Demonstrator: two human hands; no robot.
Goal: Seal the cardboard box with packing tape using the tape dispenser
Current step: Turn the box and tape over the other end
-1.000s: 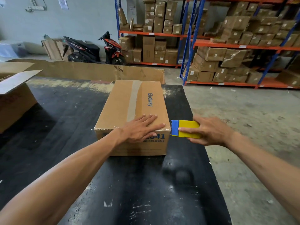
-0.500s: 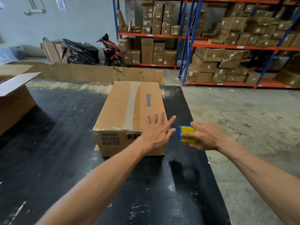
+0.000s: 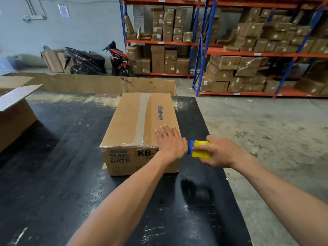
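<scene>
A closed cardboard box (image 3: 131,121) printed "Glodway" lies on the black table (image 3: 58,157). A strip of clear tape (image 3: 142,118) runs along its top seam and folds over the near edge. My left hand (image 3: 170,142) rests flat on the box's near right top corner, fingers together and pointing away from me. My right hand (image 3: 220,152) grips a yellow and blue tape dispenser (image 3: 198,149) just right of that corner, its blue end close to my left hand.
An open cardboard box (image 3: 12,118) stands at the table's left edge. A long flattened cardboard sheet (image 3: 99,84) lines the far edge. Beyond are two motorbikes (image 3: 99,59) and blue and orange racks (image 3: 248,54) of cartons. Concrete floor lies to the right.
My left hand has slid from the box's near front edge to the right top corner, uncovering the printed front face. My right hand with the dispenser has stayed beside the box's right corner.
</scene>
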